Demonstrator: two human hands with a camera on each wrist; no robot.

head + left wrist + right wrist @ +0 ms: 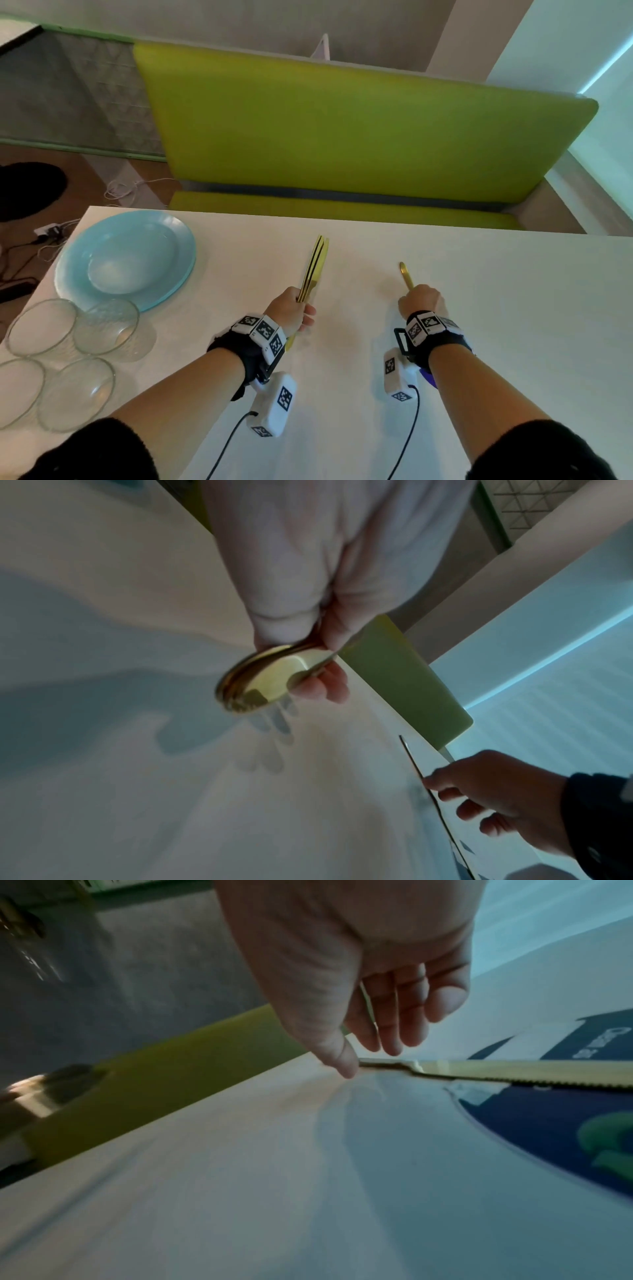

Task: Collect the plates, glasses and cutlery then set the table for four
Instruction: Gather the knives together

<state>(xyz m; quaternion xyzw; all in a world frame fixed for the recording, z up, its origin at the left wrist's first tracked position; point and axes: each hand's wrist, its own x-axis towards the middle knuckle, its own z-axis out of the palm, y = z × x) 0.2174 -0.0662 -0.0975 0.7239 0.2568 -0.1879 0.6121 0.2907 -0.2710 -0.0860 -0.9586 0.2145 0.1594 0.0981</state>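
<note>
Gripping gold knives [314,267], L hand [291,310] fisted; R hand [420,301] pinches knife [406,275].

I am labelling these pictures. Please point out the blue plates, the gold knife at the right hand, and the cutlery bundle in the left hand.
blue plates [178,270]: head view, right rim.
gold knife [514,1072]: right wrist view, blade.
cutlery bundle [317,263]: head view, upper part.

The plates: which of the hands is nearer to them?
Left. The left hand, holding cutlery, is just right of the plates; the right hand is farther right.
</note>
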